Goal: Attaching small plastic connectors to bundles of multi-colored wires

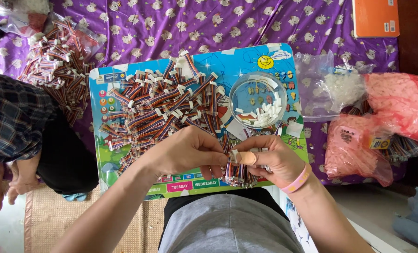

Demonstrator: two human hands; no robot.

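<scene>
My left hand (185,152) and my right hand (274,159) meet over the near edge of a colourful printed board (246,61). Between their fingertips is a short multicoloured ribbon cable (230,157) with a white plug; both hands pinch it. A bandage wraps my right thumb and a pink band circles that wrist. Under my right hand lies a small bunch of finished-looking cables (239,175). A big heap of the same cables (162,107) covers the board's left and middle. A clear round dish (258,99) with small white plugs stands right of it.
Another heap of cables (59,65) lies on the purple patterned cloth at the far left. A seated person in a plaid shirt (12,117) is at the left. Clear and pink bags (396,100) of parts lie right. An orange box (375,18) sits top right.
</scene>
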